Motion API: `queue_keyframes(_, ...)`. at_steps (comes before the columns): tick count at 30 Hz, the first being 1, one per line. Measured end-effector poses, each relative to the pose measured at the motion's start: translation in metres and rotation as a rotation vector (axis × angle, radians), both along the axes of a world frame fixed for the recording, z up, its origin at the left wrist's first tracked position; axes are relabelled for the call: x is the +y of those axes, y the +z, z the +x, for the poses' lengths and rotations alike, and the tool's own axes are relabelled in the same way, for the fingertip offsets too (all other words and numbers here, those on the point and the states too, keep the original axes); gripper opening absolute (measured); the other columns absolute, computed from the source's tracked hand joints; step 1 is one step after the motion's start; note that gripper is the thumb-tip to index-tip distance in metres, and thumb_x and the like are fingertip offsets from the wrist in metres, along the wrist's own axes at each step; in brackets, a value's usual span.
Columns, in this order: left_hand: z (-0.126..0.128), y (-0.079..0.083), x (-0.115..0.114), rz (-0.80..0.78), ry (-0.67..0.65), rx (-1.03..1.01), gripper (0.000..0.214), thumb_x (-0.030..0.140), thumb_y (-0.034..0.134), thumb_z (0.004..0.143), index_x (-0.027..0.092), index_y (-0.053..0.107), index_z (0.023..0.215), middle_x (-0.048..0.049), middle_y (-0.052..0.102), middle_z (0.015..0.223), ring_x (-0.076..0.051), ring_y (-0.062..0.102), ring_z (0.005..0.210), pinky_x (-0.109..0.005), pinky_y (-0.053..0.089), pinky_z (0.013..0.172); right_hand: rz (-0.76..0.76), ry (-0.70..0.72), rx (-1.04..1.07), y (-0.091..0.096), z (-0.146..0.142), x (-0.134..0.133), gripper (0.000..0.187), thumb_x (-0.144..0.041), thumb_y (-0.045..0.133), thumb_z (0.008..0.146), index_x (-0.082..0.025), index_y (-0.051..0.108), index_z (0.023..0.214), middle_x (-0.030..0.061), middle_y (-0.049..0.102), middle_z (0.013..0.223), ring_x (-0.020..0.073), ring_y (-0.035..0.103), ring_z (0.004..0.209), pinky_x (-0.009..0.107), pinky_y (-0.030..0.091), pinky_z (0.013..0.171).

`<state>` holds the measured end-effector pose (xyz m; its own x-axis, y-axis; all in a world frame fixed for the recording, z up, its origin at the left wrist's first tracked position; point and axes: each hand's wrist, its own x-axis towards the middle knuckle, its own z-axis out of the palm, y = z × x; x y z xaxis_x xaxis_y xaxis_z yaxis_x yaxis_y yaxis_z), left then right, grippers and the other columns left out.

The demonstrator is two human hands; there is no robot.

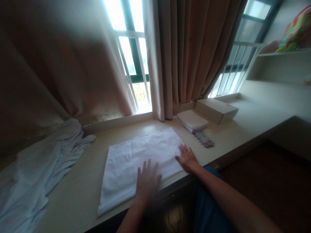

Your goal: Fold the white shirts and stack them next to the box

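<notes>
A white cloth (pixel 143 152), folded into a flat rectangle, lies on the pale desk top in front of me. Over its near edge is my left hand (pixel 147 181), fingers spread and slightly blurred by motion; whether it touches the fabric I cannot tell. My right hand (pixel 187 157) rests flat at the cloth's right edge, with its fingers stretched out. Neither hand holds anything. Faint creases run across the cloth.
A crumpled pile of white fabric (pixel 48 161) lies at the left. Beyond my right hand are a smaller folded white cloth (pixel 192 120), a pixelated item (pixel 204 139) and a closed box (pixel 216 110). Brown curtains (pixel 191 48) hang behind the desk (pixel 233 139).
</notes>
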<state>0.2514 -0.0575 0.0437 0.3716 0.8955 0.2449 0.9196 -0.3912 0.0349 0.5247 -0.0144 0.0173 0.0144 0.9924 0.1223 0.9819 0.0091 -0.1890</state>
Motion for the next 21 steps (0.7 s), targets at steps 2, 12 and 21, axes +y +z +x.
queue_keyframes(2,0.011,-0.005,0.007,-0.058,-0.139,0.006,0.055,0.050,0.038,0.092,0.035,0.036,0.145,-0.0030,0.020,0.159,-0.029,0.011,0.147,-0.055,0.010,0.116,0.004,0.005,-0.011,0.002,0.002,0.000,0.075,-0.061,0.016,0.095,-0.012,0.024,0.151,0.0109,0.016,0.158,0.0250,0.006,0.146,0.047,-0.001,0.117)
queue_keyframes(12,0.011,-0.016,0.011,-0.098,-0.242,0.007,0.065,0.052,0.043,0.090,0.033,0.026,0.149,-0.0036,0.017,0.159,-0.032,0.009,0.146,-0.055,0.009,0.116,0.093,0.364,0.090,0.028,-0.089,-0.009,0.066,-0.056,0.022,0.098,-0.017,0.027,0.150,0.0067,0.018,0.158,0.0226,0.004,0.147,0.045,0.002,0.118)
queue_keyframes(21,0.009,-0.008,0.010,-0.090,-0.235,-0.041,0.073,0.061,0.042,0.087,0.030,0.023,0.150,-0.0056,0.024,0.158,-0.032,0.016,0.145,-0.056,0.010,0.117,-0.059,0.493,0.179,0.023,-0.155,0.071,0.075,-0.064,0.021,0.095,-0.013,0.030,0.149,0.0123,0.021,0.156,0.0282,0.015,0.145,0.047,0.010,0.116)
